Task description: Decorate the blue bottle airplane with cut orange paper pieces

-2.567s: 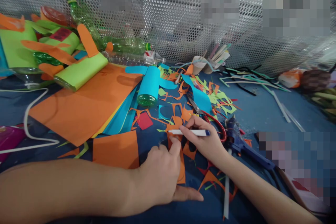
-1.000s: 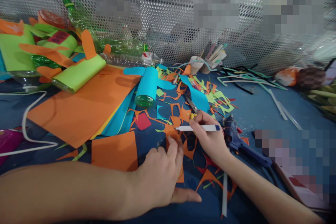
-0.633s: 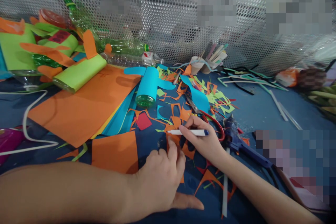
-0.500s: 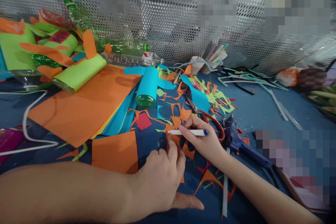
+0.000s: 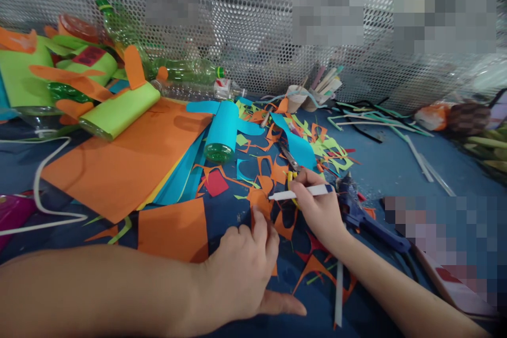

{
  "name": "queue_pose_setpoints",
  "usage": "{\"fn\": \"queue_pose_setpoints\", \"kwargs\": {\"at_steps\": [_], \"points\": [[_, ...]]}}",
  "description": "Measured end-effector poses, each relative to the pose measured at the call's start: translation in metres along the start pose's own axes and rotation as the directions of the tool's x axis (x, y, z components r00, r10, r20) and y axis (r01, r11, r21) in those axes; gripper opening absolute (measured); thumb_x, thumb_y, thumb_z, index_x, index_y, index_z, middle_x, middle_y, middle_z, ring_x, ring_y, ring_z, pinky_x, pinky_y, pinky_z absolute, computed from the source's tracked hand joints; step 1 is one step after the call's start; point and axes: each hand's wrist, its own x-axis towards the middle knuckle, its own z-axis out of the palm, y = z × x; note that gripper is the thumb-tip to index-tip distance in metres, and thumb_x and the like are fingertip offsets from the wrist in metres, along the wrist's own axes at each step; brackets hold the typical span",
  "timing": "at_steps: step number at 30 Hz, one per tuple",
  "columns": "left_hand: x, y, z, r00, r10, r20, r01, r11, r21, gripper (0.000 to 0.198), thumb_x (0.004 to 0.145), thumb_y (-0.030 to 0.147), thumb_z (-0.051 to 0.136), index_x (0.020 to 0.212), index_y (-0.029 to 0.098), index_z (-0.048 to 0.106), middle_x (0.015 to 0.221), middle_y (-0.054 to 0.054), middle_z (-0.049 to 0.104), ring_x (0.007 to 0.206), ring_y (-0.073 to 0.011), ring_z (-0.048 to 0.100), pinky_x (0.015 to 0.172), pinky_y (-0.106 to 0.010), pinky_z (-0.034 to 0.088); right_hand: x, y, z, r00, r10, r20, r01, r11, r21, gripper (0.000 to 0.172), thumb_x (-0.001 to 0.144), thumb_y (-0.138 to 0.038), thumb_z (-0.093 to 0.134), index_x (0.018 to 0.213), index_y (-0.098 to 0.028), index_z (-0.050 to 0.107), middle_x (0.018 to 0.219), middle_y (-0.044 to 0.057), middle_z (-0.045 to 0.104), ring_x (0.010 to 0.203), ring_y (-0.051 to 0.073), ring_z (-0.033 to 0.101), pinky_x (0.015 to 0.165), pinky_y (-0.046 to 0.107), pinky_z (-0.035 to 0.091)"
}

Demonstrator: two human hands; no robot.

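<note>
My left hand point(image 5: 241, 274) rests on the blue table with its fingertips pressing down a small orange paper piece point(image 5: 259, 202), thumb stretched out to the right. My right hand point(image 5: 317, 211) is closed around a white pen with a blue cap point(image 5: 303, 193), held nearly level, its tip pointing left just above the orange piece. Orange and red paper scraps point(image 5: 317, 266) lie under and around both hands.
A large orange sheet point(image 5: 122, 161) over blue sheets lies at left, with a blue-wrapped bottle point(image 5: 222, 132) and green-wrapped bottles point(image 5: 119, 108) behind. A blue glue gun point(image 5: 362, 214) and scissors point(image 5: 291, 158) lie right of my hand. A cup of sticks point(image 5: 299, 96) stands by the mesh wall.
My right hand has shifted the pen slightly right and up, off the orange piece, covering the red scissor handle. My left hand has stayed pressed on the paper.
</note>
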Motion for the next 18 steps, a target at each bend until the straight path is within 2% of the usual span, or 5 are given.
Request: {"fn": "queue_pose_setpoints", "kwargs": {"at_steps": [7, 18], "points": [[0.0006, 0.0, 0.0027, 1.0, -0.001, -0.008, 0.001, 1.0, 0.006, 0.099, 0.07, 0.082, 0.017, 0.127, 0.008, 0.05, 0.127, -0.031, 0.047, 0.071, -0.0247, 0.063, 0.058, -0.034, 0.049, 0.0017, -0.002, 0.0018, 1.0, -0.009, -0.001, 0.009, 0.999, -0.032, 0.028, 0.074, -0.019, 0.05, 0.054, -0.022, 0.03, 0.05, -0.007, 0.027, 0.047, 0.01, 0.028, 0.046, 0.025, 0.024], [0.0036, -0.0033, -0.0064, 0.995, 0.003, 0.1, -0.003, 1.0, -0.007, 0.094, 0.074, 0.079, 0.021, 0.127, 0.007, 0.05, 0.128, -0.03, 0.046, 0.074, -0.0283, 0.063, 0.059, -0.039, 0.051, 0.0017, -0.0013, -0.0001, 0.999, -0.003, 0.05, 0.004, 1.0, -0.028, 0.025, 0.073, -0.016, 0.049, 0.055, -0.022, 0.032, 0.051, -0.007, 0.03, 0.048, 0.01, 0.031, 0.047, 0.026, 0.025]]}}
